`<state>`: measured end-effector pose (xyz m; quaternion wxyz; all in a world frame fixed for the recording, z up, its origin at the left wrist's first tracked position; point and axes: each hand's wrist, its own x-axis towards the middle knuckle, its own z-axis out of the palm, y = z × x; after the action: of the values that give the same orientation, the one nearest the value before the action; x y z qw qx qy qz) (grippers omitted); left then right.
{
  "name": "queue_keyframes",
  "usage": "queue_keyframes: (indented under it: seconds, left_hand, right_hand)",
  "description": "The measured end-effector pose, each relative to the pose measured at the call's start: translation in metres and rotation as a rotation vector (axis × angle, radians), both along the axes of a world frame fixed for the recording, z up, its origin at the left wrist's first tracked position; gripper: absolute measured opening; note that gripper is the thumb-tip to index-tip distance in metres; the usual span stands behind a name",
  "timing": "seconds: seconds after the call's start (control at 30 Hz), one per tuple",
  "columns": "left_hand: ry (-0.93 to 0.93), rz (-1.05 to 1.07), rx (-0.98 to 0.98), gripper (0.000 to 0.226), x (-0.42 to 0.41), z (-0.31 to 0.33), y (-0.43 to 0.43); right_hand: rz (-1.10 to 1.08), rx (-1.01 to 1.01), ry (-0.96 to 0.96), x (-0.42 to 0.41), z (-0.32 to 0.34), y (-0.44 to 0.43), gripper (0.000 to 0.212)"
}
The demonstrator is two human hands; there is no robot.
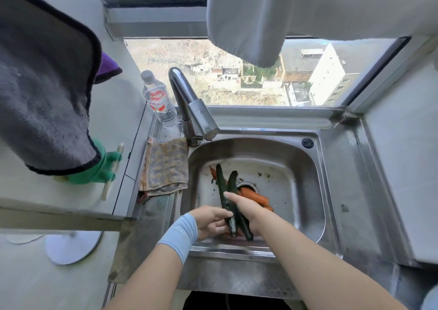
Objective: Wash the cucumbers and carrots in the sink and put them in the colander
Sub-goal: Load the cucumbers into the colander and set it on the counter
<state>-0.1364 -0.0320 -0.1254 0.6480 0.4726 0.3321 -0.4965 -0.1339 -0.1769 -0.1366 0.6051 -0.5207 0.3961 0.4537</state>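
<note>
Head view: steel sink (pixel 296 167) at frame centre, with both hands low in the basin near its front edge. 2 cucumbers (pixel 222 184) lie side by side, dark green, running from the hands up toward the back left of the basin.

The left hand (pixel 211 222), with a light blue wristband (pixel 180 233), has its fingers curled on the near end of the cucumbers from the left. The right hand (pixel 248 212) wraps them from the right, 1 digit laid along the top. Both hands are closed on the cucumbers, which are raised off the sink floor.

Carrots (pixel 257 197) lie in the basin just right of the cucumbers and partly under the right hand, beside the drain (pixel 247 184). Count unclear.

The faucet (pixel 189 105) stands at the sink's back left, its spout over the rim. A plastic bottle (pixel 158 101) is left of the faucet, and a patterned rag (pixel 166 165) hangs over the left sink edge. A green glove (pixel 102 169) is at frame left, a grey towel (pixel 47 96) hangs upper left, and a white cloth (pixel 248 20) hangs at top centre.
</note>
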Motion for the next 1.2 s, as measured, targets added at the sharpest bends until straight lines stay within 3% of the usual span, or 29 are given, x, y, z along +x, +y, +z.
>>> queue_keyframes:
  seconds: [0.13, 0.3, 0.37, 0.47, 0.53, 0.63, 0.7, 0.83, 0.97, 1.1, 1.2]
  left_hand:
    - [-0.124, -0.098, -0.014, 0.033, -0.015, 0.006, -0.010]
    - [-0.209, -0.311, 0.123, 0.026, -0.026, 0.019, -0.013]
    - [-0.198, -0.291, 0.208, 0.031, -0.025, 0.029, -0.015]
    - [-0.295, -0.266, 0.276, 0.046, -0.026, 0.042, -0.019]
    - [-0.313, -0.157, 0.166, 0.043, -0.033, 0.051, -0.027]
    - [-0.278, 0.074, -0.028, 0.032, -0.049, 0.060, -0.037]
    - [-0.313, 0.083, -0.088, 0.030, -0.061, 0.062, -0.041]
    - [-0.395, -0.027, -0.167, 0.025, -0.087, 0.071, -0.053]
    - [-0.451, -0.192, -0.183, 0.025, -0.107, 0.090, -0.074]
    - [-0.477, -0.348, -0.162, 0.035, -0.127, 0.112, -0.103]
    - [-0.590, -0.465, -0.081, 0.042, -0.143, 0.127, -0.138]
  right_hand:
    - [0.038, 0.055, -0.043, -0.011, 0.011, -0.011, 0.032]
    - [0.086, -0.026, -0.189, -0.031, 0.033, -0.034, 0.056]
    - [0.122, -0.099, -0.289, -0.045, 0.044, -0.042, 0.066]
    - [0.128, -0.137, -0.449, -0.074, 0.067, -0.045, 0.039]
    - [0.129, -0.200, -0.572, -0.099, 0.081, -0.045, 0.032]
    - [0.152, -0.318, -0.709, -0.137, 0.093, -0.042, 0.041]
    - [0.154, -0.398, -0.729, -0.157, 0.094, -0.043, 0.046]
    - [0.074, -0.483, -0.698, -0.187, 0.107, -0.051, 0.037]
    - [0.056, -0.406, -0.609, -0.211, 0.131, -0.077, 0.026]
    - [0.091, -0.433, -0.508, -0.235, 0.151, -0.114, 0.049]
    - [0.073, -0.548, -0.537, -0.257, 0.167, -0.141, 0.048]
